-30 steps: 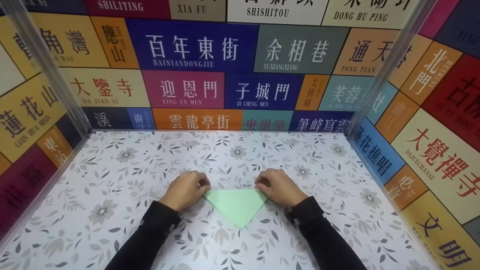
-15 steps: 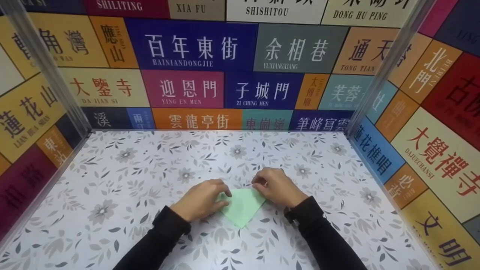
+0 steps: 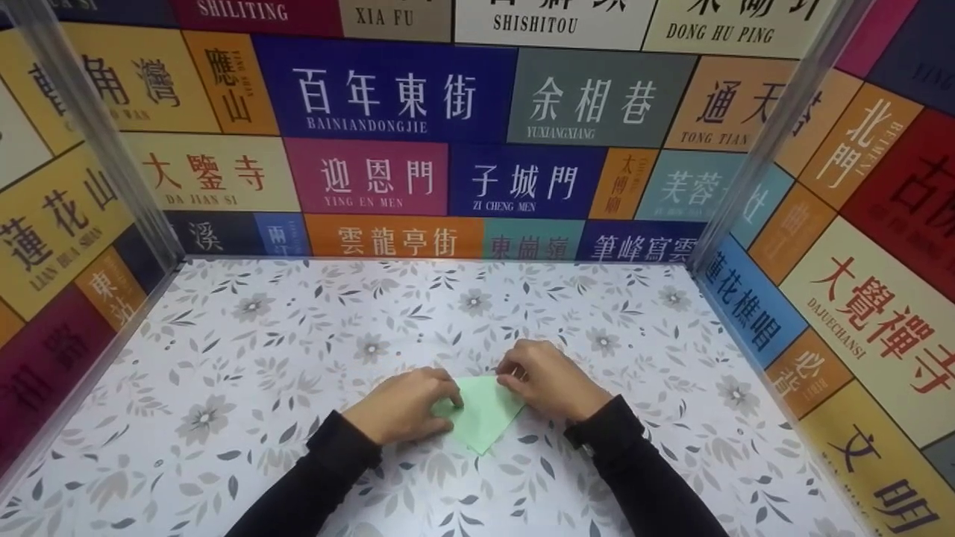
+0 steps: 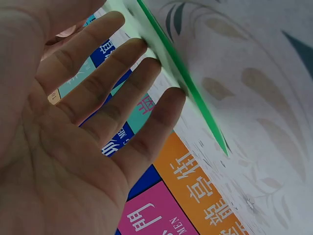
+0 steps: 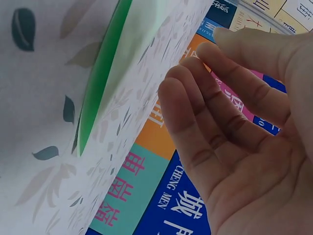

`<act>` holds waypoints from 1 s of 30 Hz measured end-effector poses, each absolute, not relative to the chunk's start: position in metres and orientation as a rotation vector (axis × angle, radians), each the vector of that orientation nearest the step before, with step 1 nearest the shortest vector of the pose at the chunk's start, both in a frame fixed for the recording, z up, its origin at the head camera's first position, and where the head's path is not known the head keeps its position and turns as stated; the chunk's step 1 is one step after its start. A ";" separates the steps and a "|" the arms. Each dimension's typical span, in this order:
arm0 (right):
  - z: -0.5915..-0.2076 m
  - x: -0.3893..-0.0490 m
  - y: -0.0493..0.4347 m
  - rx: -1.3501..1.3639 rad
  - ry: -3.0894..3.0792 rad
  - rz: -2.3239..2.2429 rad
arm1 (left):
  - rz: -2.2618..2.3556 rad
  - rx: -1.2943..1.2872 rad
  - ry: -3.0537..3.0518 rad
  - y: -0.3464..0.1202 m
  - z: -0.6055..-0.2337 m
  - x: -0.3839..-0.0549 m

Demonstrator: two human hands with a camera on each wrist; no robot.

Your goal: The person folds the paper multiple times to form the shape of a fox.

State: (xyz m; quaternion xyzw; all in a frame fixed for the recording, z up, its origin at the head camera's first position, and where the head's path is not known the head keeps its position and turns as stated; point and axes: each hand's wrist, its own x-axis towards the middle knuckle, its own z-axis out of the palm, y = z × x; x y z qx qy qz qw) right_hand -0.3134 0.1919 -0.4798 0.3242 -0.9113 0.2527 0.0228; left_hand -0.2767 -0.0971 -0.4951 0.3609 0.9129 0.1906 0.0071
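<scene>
A pale green paper (image 3: pixel 481 419), folded into a triangle, lies on the table with one corner toward the person. My left hand (image 3: pixel 406 406) reaches over its left part and hides that corner. In the left wrist view the fingers of the left hand (image 4: pixel 73 147) are nearly straight, their tips at the paper (image 4: pixel 193 93). At the upper right corner is my right hand (image 3: pixel 552 379), bent over the paper's edge in the head view. The right wrist view shows the right hand (image 5: pixel 254 171) with loosely bent fingers and a gap between them and the green paper (image 5: pixel 100 93).
A white tabletop (image 3: pixel 358 298) with grey leaves and flowers surrounds the paper. Colourful panels (image 3: pixel 388 93) with printed characters stand at the back and both sides. Transparent corner strips (image 3: pixel 776 142) join them.
The left hand has moved right, from the paper's left corner onto its left part. The right hand has shifted slightly left at the right corner. The paper's front corner stays in place.
</scene>
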 end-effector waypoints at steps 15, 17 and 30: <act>-0.479 -0.305 0.182 1.159 -2.802 0.773 | 0.657 1.116 2.935 -0.102 -0.505 -0.284; -0.478 -0.301 0.179 1.167 -2.801 0.767 | 0.681 1.116 2.950 -0.103 -0.507 -0.286; -0.480 -0.283 0.168 1.323 -2.739 0.692 | 0.805 1.051 2.933 -0.108 -0.510 -0.293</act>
